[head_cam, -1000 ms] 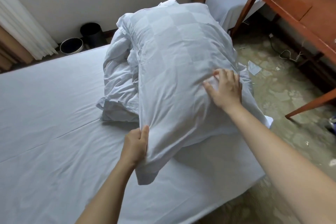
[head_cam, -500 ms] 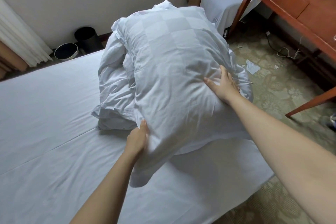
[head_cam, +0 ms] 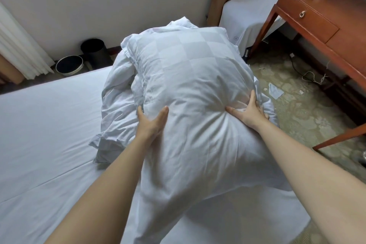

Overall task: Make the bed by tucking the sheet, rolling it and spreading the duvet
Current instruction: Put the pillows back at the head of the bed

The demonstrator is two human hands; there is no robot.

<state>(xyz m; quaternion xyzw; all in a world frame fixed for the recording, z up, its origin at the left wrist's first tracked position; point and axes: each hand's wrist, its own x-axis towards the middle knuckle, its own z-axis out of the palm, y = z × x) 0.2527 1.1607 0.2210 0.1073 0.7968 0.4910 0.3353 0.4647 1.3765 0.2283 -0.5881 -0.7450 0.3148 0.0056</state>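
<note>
Both hands are on a large white pillow [head_cam: 188, 77] with a faint check weave, which fills the centre of the frame.

The left hand [head_cam: 150, 123] grasps the pillow's left side, thumb on top and fingers wrapped down round the edge. The right hand [head_cam: 247, 113] grasps the right side, thumb and fingers dug in so that the cover puckers between them.

The pillow lies tilted on a heap of crumpled white bedding [head_cam: 116, 105], which sits on the bed near its right edge. Whether the heap is a duvet or a second pillow cannot be told.

The white sheet [head_cam: 49, 125] is spread flat over the mattress across the left and lower frame, with one long crease.

Surroundings: two dark bins [head_cam: 93, 51] on the floor by the wall, upper left. A wooden desk [head_cam: 316, 25] with a drawer stands upper right. A scrap of paper [head_cam: 275, 90] lies on the patterned floor, right of centre.
</note>
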